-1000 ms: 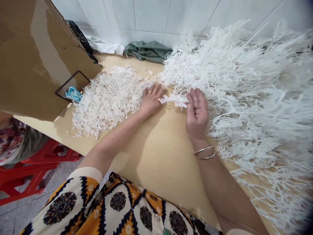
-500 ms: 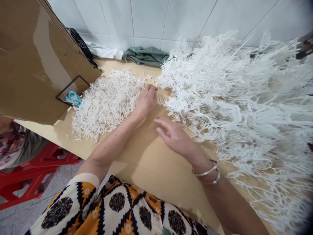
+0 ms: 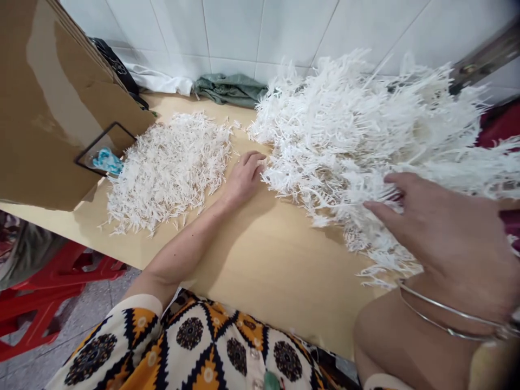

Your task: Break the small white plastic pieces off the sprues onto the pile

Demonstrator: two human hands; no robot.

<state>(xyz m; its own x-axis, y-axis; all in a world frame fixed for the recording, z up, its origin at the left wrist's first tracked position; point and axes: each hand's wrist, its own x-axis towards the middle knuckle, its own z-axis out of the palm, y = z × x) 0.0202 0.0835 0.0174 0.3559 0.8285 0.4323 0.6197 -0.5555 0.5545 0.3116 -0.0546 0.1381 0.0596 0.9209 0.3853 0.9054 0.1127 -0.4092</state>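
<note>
A heap of short white branched pieces [image 3: 170, 168] lies on the left of the tan table [image 3: 260, 265]. To its right spreads a larger pile of long white strands [image 3: 337, 130]. Between the two, my left hand [image 3: 245, 174] rests low over the table, its curled fingertips at the left edge of the large pile; what they grip, if anything, is too small to name. My right hand [image 3: 439, 227] is over the right part of the large pile, thumb and fingers apart, with nothing held between them.
A cardboard box [image 3: 49, 108] with a black wire frame stands at the left. Green cloth [image 3: 229, 88] and white cloth [image 3: 162, 81] lie along the tiled wall. Red stools [image 3: 52, 292] are below the table at the lower left. A metal bar [image 3: 483, 62] shows at the upper right.
My right hand has moved right, from the bare table onto the large pile. My left hand has shifted slightly to the large pile's edge. The long strands at the lower right have drawn back.
</note>
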